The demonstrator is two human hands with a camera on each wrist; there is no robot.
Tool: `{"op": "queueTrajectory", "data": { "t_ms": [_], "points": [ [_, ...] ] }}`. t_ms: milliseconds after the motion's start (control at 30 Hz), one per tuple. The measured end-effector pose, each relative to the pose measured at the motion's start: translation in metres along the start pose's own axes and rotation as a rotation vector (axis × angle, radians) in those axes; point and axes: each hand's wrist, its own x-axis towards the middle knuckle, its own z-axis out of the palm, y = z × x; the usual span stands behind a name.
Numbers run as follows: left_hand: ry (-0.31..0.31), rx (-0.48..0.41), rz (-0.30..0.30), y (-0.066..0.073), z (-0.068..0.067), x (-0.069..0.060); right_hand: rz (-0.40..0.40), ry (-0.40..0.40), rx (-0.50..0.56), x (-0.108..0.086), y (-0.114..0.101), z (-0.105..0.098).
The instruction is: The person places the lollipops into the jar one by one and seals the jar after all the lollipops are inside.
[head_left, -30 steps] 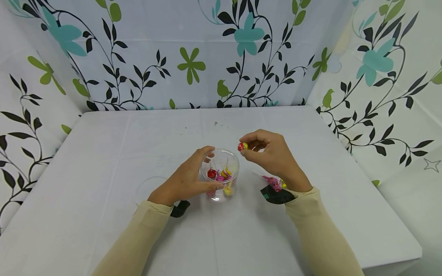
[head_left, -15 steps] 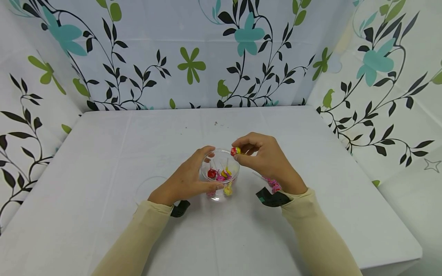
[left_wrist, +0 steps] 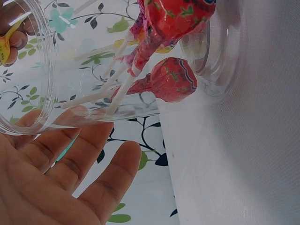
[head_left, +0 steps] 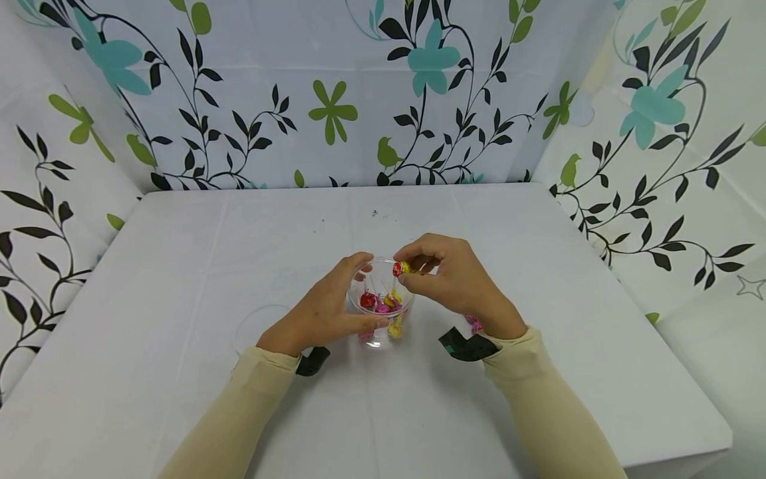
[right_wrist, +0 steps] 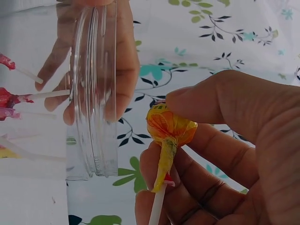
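Note:
A clear jar (head_left: 377, 343) stands on the table, with my left hand (head_left: 323, 309) around its side near the rim. In the head view the thumb is at the front and the fingertips are behind. Several wrapped lollipops lie inside, among them a red one (left_wrist: 173, 79) and a yellow one (head_left: 395, 330), sticks toward the mouth. Between thumb and fingers, my right hand (head_left: 455, 276) pinches a yellow-and-red lollipop (right_wrist: 171, 124) by its candy head. That lollipop is over the right side of the rim in the head view, its stick pointing away from the jar in the right wrist view.
A pink-wrapped lollipop (head_left: 473, 323) lies on the white table (head_left: 371, 412), partly hidden by the right wrist. Left of the jar is a faint clear disc (head_left: 254, 311), maybe a lid. Patterned curtains (head_left: 251, 80) enclose the table's back and sides.
My right hand has moved left with the lollipop, from beside the jar to over its rim. It now covers more of the pink lollipop. The left hand and jar stay put.

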Motion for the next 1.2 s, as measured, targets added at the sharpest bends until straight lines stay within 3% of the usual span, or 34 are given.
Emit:
{"op": "queueTrajectory", "data": {
  "t_ms": [533,800,1000,1200],
  "points": [
    [-0.005,0.002,0.007,0.001,-0.001,0.0,0.007,-0.059,-0.069,-0.001,-0.001,0.006],
    [0.0,-0.001,0.029,0.0,-0.002,-0.001,0.019,-0.019,-0.071,-0.004,0.002,0.0],
    [-0.014,-0.003,0.016,0.001,0.002,0.0,0.109,0.046,-0.095,-0.015,0.013,-0.014],
    [-0.012,-0.007,-0.003,0.001,0.0,-0.001,0.286,0.045,-0.144,-0.027,0.034,-0.03]
  ]
}}
